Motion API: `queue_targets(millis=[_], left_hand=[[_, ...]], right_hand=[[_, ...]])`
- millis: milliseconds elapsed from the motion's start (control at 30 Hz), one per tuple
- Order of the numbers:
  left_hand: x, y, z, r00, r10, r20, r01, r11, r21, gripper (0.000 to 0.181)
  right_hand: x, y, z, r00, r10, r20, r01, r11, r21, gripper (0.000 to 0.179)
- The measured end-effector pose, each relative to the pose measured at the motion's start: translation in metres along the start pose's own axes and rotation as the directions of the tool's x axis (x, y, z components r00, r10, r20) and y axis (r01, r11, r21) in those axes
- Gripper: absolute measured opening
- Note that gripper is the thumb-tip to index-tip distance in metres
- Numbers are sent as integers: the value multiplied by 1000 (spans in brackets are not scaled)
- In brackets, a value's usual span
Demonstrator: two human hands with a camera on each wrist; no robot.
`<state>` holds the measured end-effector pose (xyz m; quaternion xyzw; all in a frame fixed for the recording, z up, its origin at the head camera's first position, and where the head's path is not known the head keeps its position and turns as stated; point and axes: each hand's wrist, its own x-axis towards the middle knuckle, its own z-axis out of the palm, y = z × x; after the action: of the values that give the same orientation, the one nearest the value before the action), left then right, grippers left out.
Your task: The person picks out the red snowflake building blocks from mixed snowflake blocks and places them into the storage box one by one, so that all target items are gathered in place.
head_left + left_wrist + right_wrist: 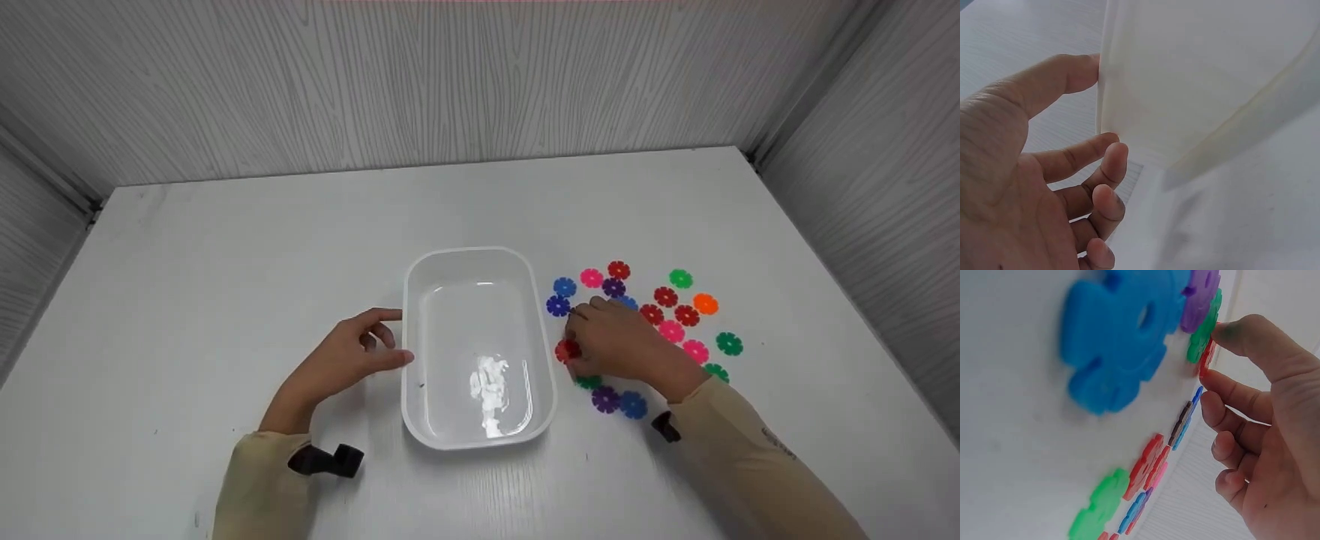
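Observation:
A white plastic tub (478, 442) stands in the middle of the table. On its left side my left hand (352, 349) holds the rim, thumb on top and index finger against the outer wall; the left wrist view shows the other fingers (1109, 202) loosely curled below. My right hand (611, 337) is to the right of the tub, low over scattered snowflake discs. Between its thumb and index finger it pinches a red snowflake disc (566, 351), partly visible in the right wrist view. A green disc (589, 382) lies partly hidden beneath that hand.
Several more discs lie flat around the right hand, among them blue (633, 405), purple (606, 399), pink (695, 351) and orange (706, 304). Wood-grain panels (450, 82) rise along the table's back and sides.

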<state>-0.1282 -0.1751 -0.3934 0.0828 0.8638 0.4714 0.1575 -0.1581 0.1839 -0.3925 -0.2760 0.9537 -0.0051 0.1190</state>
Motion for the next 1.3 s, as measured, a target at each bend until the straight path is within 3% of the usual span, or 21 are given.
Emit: queue_targets(millis=[167,433,767,1300], left_hand=[[0,0,0,1000,-1,3,1,1000,5,60],[-1,1,-1,1000,-6,4,6,1000,-7,61],[0,-1,0,1000,20,3,-20,1000,-5,60],[-1,0,-1,1000,13,20,-13,1000,-13,63]], right_hand=[[-3,3,-5,998,-39,-42,38,999,-26,46],[-13,2,-20,993,32,-113,-22,995,97,41],[-24,-11,-41,958,12,-287,35,987,155,36],[-12,-44,-38,972,-71,-222,108,981,162,40]])
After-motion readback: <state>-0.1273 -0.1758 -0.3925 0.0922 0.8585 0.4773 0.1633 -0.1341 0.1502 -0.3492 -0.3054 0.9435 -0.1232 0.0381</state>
